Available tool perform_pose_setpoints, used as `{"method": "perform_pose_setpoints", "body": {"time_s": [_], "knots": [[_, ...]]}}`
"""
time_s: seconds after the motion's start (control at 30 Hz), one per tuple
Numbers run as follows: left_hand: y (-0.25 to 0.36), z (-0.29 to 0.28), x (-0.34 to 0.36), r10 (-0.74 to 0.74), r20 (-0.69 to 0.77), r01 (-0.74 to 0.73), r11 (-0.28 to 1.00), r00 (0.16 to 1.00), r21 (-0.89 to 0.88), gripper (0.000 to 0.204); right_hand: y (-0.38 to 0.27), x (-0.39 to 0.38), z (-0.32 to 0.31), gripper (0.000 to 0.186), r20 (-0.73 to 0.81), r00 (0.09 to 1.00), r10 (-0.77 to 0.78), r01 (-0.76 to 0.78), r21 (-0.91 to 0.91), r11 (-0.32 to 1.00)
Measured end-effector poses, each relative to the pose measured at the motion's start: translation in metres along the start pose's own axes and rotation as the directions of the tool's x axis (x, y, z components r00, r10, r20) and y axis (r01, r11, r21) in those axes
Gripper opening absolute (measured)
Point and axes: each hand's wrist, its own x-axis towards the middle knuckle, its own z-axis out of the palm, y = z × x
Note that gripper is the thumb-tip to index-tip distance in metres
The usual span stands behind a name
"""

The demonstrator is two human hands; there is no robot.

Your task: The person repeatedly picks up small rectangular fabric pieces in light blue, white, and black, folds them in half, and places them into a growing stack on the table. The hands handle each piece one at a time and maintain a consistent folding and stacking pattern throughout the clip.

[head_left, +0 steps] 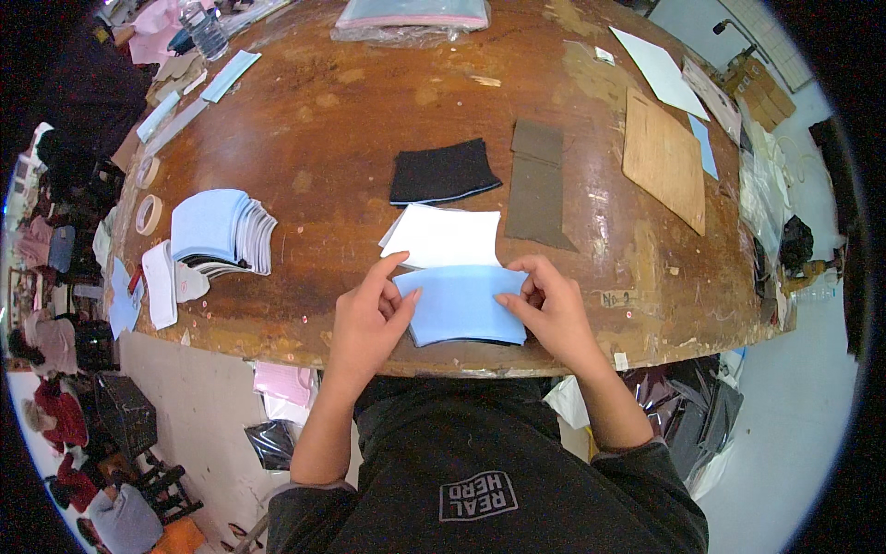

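A curved light blue fabric piece (464, 307) lies near the table's front edge, with a thin dark edge showing beneath its lower side. At its left end is my left hand (367, 309), thumb and forefinger closed on the upper corner. My right hand (554, 309) pinches the opposite end, thumb resting on the blue surface. Just beyond it sit several white pieces (450, 235), slightly fanned and partly covered by the blue one. Farther back, a black curved piece (443, 169) shows a blue lower edge. A dark olive fabric strip (535, 189) lies to its right.
On the left stands a fanned stack of blue and white pieces (210, 226), near tape rolls (148, 214). A wooden board (663, 157) and a white sheet (658, 69) lie at right. Plastic-wrapped material (413, 17) and a clear bottle (203, 32) are at the far side.
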Motion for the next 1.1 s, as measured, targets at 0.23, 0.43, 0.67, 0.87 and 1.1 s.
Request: {"method": "perform_pose_setpoints", "body": {"time_s": [0.23,0.43,0.67,0.87,1.1], "knots": [[0.003,-0.002,0.005,0.019,0.004,-0.019,1.000,1.000,0.019,0.048,0.001,0.006,-0.001,0.036,0.009,1.000,0.004,-0.004,-0.007,1.000],[-0.001,0.000,0.005,0.001,0.010,-0.001,1.000,1.000,0.014,0.049,0.002,0.007,-0.006,0.045,-0.060,0.996,-0.063,0.046,-0.243,0.969],[-0.005,-0.003,0.005,0.094,-0.116,-0.086,0.994,0.989,0.073,0.046,0.063,0.045,-0.032,0.053,-0.006,0.966,-0.257,0.170,-0.734,0.657],[-0.006,-0.015,0.027,0.096,-0.092,-0.081,0.984,0.991,0.157,0.031,0.058,0.072,-0.070,0.048,-0.019,0.948,-0.317,0.178,-0.795,0.580],[-0.024,-0.005,0.099,0.481,0.056,-0.481,0.848,0.875,0.223,0.026,0.038,0.121,-0.022,0.042,0.245,0.823,-0.513,0.555,-0.542,0.631]]}}
